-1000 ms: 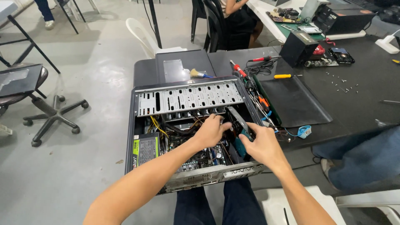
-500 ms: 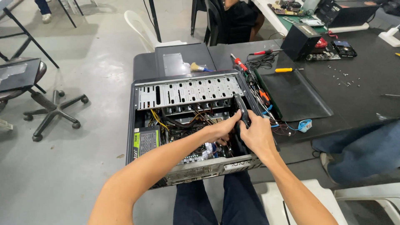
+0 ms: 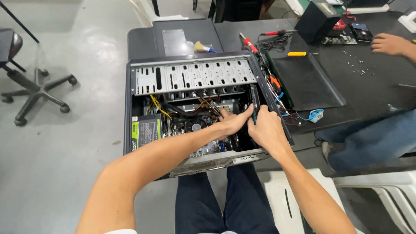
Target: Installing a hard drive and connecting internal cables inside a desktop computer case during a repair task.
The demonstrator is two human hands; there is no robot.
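An open black computer case [image 3: 130,108] lies on its side in front of me, its drive cage [image 3: 195,76] at the far end and cables and a board inside. Both my hands reach into its right half. My left hand [image 3: 232,121] and my right hand [image 3: 266,130] together grip a dark expansion card [image 3: 255,102] that stands on edge against the case's right wall. A power supply [image 3: 146,132] sits in the case's near left corner.
On the black table to the right lie a dark side panel [image 3: 305,82], screwdrivers [image 3: 299,54], a brush [image 3: 203,47], loose screws [image 3: 357,65] and a small black box [image 3: 316,19]. Another person's hand [image 3: 390,43] and leg [image 3: 368,138] are at the right. An office chair [image 3: 30,82] stands left.
The card has gone from tilted above the case's middle to upright by the right wall. Both hands shifted right and deeper with it. Another person's hand has appeared on the table.
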